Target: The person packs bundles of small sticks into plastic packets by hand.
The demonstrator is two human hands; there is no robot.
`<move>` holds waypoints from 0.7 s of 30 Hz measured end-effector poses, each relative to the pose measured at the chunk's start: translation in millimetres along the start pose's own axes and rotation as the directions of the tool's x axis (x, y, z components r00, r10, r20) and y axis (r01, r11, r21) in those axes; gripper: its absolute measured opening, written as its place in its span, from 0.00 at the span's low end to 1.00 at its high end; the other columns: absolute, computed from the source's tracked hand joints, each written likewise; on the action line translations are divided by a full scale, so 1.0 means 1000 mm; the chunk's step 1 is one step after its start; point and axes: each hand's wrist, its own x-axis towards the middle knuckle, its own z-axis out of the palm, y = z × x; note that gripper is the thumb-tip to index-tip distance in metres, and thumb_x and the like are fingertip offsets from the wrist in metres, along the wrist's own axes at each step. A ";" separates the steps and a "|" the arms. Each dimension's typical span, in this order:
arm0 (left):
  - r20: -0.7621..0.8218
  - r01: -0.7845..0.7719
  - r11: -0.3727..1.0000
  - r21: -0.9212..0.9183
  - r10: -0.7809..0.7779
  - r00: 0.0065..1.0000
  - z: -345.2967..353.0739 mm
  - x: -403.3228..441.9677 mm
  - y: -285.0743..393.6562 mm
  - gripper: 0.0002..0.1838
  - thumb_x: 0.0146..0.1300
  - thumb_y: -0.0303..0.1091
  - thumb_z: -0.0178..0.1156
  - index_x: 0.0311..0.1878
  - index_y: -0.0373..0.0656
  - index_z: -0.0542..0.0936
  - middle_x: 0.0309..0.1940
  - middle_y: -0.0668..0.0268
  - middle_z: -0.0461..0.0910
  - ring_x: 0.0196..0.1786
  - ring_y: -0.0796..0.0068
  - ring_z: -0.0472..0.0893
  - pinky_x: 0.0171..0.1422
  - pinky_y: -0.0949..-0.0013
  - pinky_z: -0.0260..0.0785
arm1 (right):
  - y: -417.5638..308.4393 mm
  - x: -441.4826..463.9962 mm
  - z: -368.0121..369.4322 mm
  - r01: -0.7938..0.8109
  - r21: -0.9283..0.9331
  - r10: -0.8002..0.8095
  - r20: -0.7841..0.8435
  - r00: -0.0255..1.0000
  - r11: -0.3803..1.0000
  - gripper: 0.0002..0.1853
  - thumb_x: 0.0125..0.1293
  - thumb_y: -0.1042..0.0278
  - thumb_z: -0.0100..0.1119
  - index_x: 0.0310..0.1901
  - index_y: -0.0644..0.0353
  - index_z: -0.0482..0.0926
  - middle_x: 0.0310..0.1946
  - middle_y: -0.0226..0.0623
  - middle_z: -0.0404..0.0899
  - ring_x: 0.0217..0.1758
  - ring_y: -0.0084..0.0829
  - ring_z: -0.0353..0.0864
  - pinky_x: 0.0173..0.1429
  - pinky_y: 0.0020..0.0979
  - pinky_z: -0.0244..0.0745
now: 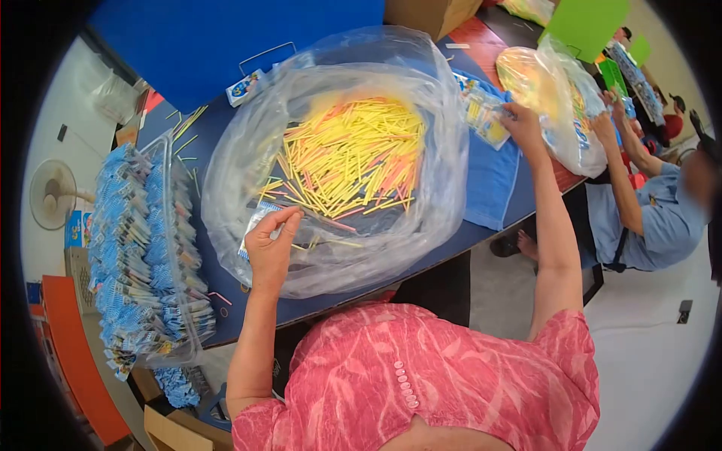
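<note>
A large clear plastic bag [226, 173] lies open on the blue table, with a pile of yellow and pink sticks [361, 146] inside. My left hand [269, 239] is over the bag's near left edge, thumb and fingertips pinched together; what they hold, if anything, is too small to name. Beside and partly behind it is a small clear and blue packet [258, 218]. To the right of the bag, my right hand [525, 129] has its fingers on a small printed packet [492, 129], above a blue cloth [490, 188].
Rows of blue packets [124, 255] fill a clear tray at the left. A blue bin [226, 37] stands behind the bag. At the right, a co-worker [654, 218] reaches toward another plastic bag [575, 113]. A cardboard box [429, 16] stands at the back.
</note>
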 end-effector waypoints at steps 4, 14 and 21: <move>-0.019 -0.009 0.999 0.033 0.009 1.000 -0.007 0.000 -0.005 0.08 0.64 0.26 0.61 0.44 0.35 0.83 0.37 0.66 0.84 0.42 0.80 0.80 0.50 0.77 0.70 | -0.090 -0.003 0.023 0.481 -0.461 -0.651 -0.351 0.673 0.746 0.08 0.58 0.69 0.65 0.39 0.62 0.83 0.36 0.39 0.82 0.36 0.35 0.81 0.38 0.30 0.77; 0.045 -0.043 0.999 -0.004 0.043 0.998 0.003 0.005 0.005 0.08 0.61 0.26 0.63 0.43 0.35 0.84 0.35 0.67 0.84 0.40 0.81 0.80 0.48 0.77 0.69 | -0.155 -0.029 0.199 0.799 -0.319 -0.592 0.544 0.595 0.510 0.03 0.52 0.76 0.55 0.28 0.62 0.79 0.30 0.44 0.79 0.36 0.44 0.81 0.41 0.41 0.75; 0.076 -0.061 0.997 -0.039 0.064 0.995 0.008 0.011 0.009 0.09 0.61 0.27 0.64 0.43 0.35 0.84 0.33 0.67 0.84 0.38 0.81 0.80 0.48 0.77 0.70 | -0.153 -0.014 0.199 0.810 -0.281 -0.570 0.593 0.568 0.515 0.03 0.49 0.75 0.56 0.25 0.63 0.79 0.27 0.45 0.80 0.33 0.43 0.81 0.39 0.40 0.76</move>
